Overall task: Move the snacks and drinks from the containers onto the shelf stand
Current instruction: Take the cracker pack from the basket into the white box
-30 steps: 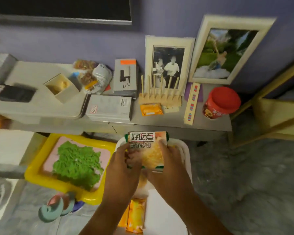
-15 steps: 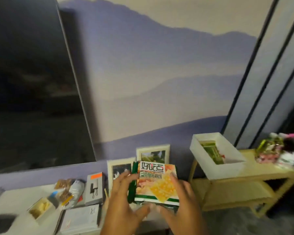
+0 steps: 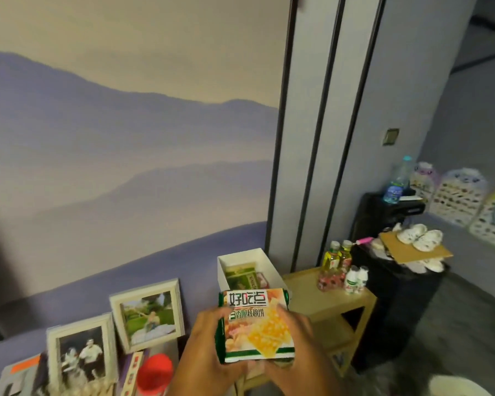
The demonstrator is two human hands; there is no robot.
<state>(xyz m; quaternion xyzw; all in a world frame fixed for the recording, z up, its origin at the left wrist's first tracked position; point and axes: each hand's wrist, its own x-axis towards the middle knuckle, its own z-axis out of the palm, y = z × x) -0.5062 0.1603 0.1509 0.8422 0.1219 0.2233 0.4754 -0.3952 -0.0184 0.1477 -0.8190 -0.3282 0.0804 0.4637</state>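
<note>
Left hand [image 3: 205,351]: grips the left edge of the snack pack [image 3: 256,324], fingers curled round it.
Right hand [image 3: 296,347]: holds the pack's right side and lower edge, fingers wrapped on it.
Snack pack: held up in the air in both hands, face toward the camera, in front of the white box [image 3: 247,271].
White box: sits on the wooden shelf stand [image 3: 343,298], with green packets inside.
Drinks [image 3: 342,270]: small bottles standing on the stand's top, right of the box.
Photo frames [image 3: 146,314]: lean on the wall, left of the hands.
</note>
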